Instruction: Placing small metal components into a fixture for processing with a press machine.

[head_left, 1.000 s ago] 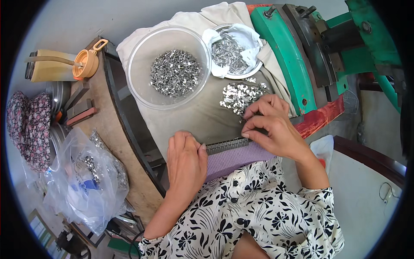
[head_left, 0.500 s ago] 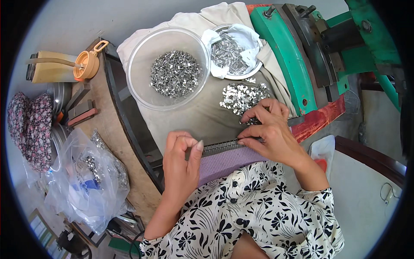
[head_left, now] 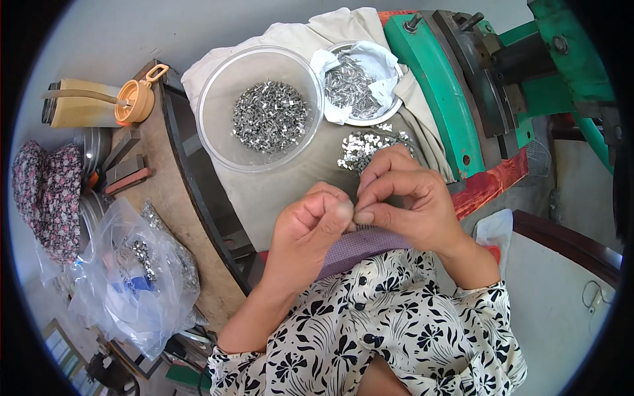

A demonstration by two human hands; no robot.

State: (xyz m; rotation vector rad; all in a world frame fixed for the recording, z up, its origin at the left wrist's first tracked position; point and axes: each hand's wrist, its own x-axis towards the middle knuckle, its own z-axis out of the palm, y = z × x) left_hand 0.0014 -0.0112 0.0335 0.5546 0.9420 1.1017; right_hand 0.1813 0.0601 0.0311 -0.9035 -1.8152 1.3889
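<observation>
My left hand (head_left: 309, 228) and my right hand (head_left: 413, 210) meet over the near edge of the cloth, thumbs and fingertips pinched close together. Whatever sits in either pinch is too small and too covered to make out. Just under the fingertips shows a bit of a dark, toothed metal strip (head_left: 364, 227); my hands hide the rest. Below it is a purple woven pad (head_left: 356, 249) beside my lap. Beyond my right hand spreads a loose heap of small shiny metal pieces (head_left: 360, 150), partly covered by its fingers.
A clear plastic bowl (head_left: 206, 125) of small metal parts and a lined metal bowl (head_left: 395, 111) of thin metal pins stand on the beige cloth (head_left: 247, 198). A green machine (head_left: 429, 92) stands at right. Plastic bags (head_left: 125, 297) and an orange-lidded container (head_left: 135, 100) are at left.
My left hand has moved right, to my right hand, and now covers most of the toothed strip. My right hand has shifted slightly, and its fingers have drawn in.
</observation>
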